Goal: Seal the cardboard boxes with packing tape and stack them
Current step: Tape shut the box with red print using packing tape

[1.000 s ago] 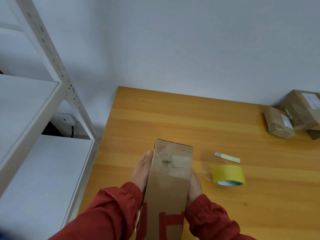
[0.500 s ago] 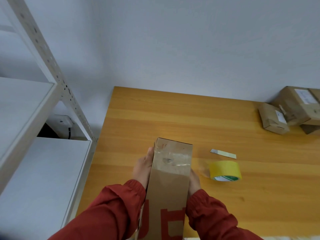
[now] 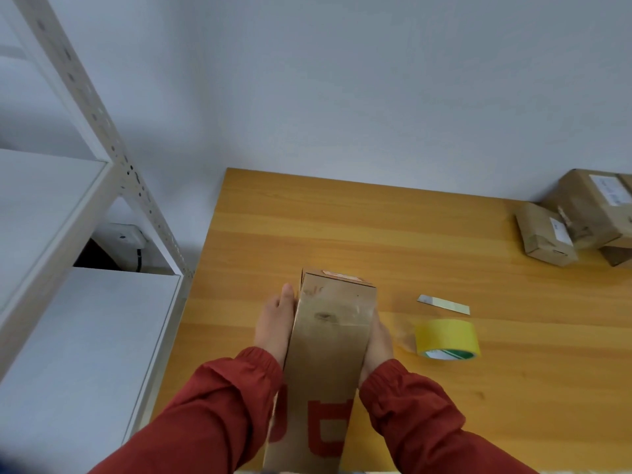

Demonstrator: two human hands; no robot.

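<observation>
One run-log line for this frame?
left hand: flat against long box | right hand: flat against opposite side | tape roll: on table, untouched

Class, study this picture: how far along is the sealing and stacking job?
Done: clear tape already crosses the long cardboard box near its far end. In hand: left hand and right hand press its sides; the yellow tape roll lies idle. Left: stacking it, perhaps with the parcels far right.

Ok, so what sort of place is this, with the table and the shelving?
Most likely a small packing or mailroom area: a wooden table carrying a roll of yellow packing tape, labelled cardboard parcels piled at its far right end, and white metal shelving standing to the left.
</observation>
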